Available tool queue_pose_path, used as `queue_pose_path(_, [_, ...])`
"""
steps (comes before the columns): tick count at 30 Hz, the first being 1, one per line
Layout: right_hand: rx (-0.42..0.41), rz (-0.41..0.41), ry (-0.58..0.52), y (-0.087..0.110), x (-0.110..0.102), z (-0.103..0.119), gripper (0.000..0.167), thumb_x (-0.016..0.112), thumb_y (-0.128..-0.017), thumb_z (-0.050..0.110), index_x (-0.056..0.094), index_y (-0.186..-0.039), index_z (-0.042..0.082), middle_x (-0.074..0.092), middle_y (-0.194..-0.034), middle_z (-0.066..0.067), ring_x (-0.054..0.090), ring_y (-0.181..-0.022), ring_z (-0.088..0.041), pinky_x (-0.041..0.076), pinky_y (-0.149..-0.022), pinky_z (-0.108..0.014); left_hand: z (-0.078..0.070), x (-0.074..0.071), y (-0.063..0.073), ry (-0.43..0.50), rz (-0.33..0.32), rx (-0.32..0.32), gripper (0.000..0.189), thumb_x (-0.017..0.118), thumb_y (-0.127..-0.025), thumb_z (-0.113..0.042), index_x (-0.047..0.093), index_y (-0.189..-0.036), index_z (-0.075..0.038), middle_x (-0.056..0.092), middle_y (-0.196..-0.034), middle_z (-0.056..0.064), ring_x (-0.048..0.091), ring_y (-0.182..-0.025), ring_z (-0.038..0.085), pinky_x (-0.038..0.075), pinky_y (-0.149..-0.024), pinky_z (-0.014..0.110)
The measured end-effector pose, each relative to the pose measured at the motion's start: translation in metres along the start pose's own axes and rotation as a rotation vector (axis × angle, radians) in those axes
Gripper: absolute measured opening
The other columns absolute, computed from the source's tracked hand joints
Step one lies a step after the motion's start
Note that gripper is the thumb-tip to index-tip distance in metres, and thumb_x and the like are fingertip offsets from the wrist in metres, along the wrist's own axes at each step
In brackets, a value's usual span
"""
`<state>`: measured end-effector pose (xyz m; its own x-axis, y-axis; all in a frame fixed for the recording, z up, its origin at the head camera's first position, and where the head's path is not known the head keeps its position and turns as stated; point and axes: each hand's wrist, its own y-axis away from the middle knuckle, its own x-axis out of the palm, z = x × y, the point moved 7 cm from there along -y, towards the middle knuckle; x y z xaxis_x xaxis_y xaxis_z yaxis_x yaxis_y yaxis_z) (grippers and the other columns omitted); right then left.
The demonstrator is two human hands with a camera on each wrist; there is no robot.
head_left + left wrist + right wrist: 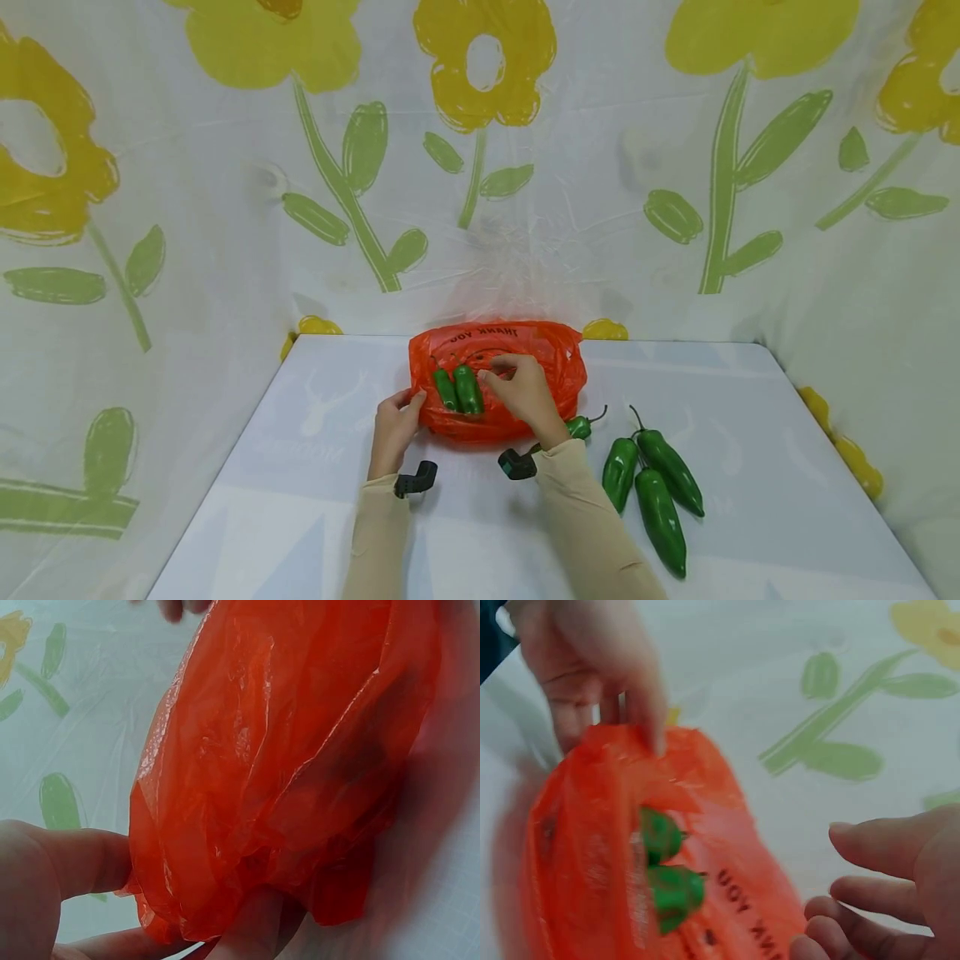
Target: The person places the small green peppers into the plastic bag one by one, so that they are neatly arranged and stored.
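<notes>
Flowered sheeting (570, 183) is hanging behind the bag (480, 427); pale table (300, 500) is supporting it. Left hand (395, 427): is pinching the bag's left edge. Right hand (525, 393): is hovering at the bag's mouth, thumb and fingers parted, holding nothing. 2 peppers (468, 390): are lying inside the bag. 1 pepper (579, 427): is lying just right of it, partly hidden. 3 peppers (662, 521): are lying farther right.

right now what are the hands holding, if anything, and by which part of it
The left hand holds the red plastic bag by its left edge; the right hand, over the bag, holds nothing.
</notes>
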<state>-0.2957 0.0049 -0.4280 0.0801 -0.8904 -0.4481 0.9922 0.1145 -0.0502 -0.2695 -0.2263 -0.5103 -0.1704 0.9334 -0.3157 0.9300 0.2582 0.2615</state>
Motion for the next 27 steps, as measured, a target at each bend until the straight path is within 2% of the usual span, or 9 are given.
queue_pose_path(5, [-0.074, -0.035, 0.004, 0.011, -0.024, 0.013, 0.029, 0.076, -0.094, 0.024, 0.076, -0.116, 0.005, 0.075, -0.107, -0.010, 0.065, -0.091, -0.024, 0.055, -0.075, -0.028, 0.001, 0.000, -0.001, -0.003, 0.000, -0.012, 0.059, 0.054, -0.105, -0.036, 0.051, -0.148, 0.005, 0.055, -0.149, 0.025, 0.066, -0.116, 0.034, 0.061, -0.096, 0.041])
queue_pose_path(9, [-0.111, -0.057, -0.006, 0.022, -0.048, 0.017, 0.030, 0.074, -0.096, 0.023, 0.075, -0.120, 0.005, 0.074, -0.110, -0.013, 0.066, -0.093, -0.025, 0.056, -0.075, -0.029, 0.003, 0.001, -0.001, -0.005, 0.006, -0.037, 0.059, 0.054, -0.105, -0.037, 0.050, -0.149, 0.003, 0.054, -0.151, 0.024, 0.065, -0.116, 0.033, 0.060, -0.100, 0.042])
queue_pose_path(14, [-0.152, -0.108, -0.010, 0.036, -0.079, 0.019, 0.028, 0.072, -0.098, 0.021, 0.074, -0.122, 0.006, 0.074, -0.109, -0.014, 0.066, -0.091, -0.024, 0.055, -0.077, -0.027, 0.003, 0.001, 0.000, -0.005, 0.008, -0.037, 0.060, 0.053, -0.106, -0.038, 0.049, -0.150, 0.002, 0.054, -0.150, 0.023, 0.064, -0.115, 0.033, 0.059, -0.102, 0.044])
queue_pose_path(22, [-0.126, -0.182, 0.024, 0.056, -0.114, 0.020, 0.031, 0.068, -0.100, 0.025, 0.073, -0.123, 0.004, 0.074, -0.111, -0.015, 0.064, -0.094, -0.022, 0.054, -0.079, -0.021, 0.001, 0.000, 0.000, -0.013, -0.003, -0.020, 0.059, 0.053, -0.106, -0.037, 0.051, -0.149, 0.003, 0.055, -0.149, 0.024, 0.065, -0.114, 0.033, 0.060, -0.099, 0.042])
queue_pose_path(27, [-0.125, -0.234, 0.049, 0.070, -0.132, 0.016, 0.032, 0.068, -0.101, 0.026, 0.073, -0.124, 0.005, 0.074, -0.110, -0.015, 0.063, -0.091, -0.011, 0.053, -0.076, -0.016, 0.000, -0.001, 0.001, -0.013, -0.004, -0.008, 0.059, 0.054, -0.105, -0.036, 0.051, -0.148, 0.004, 0.055, -0.149, 0.025, 0.065, -0.113, 0.033, 0.061, -0.096, 0.041])
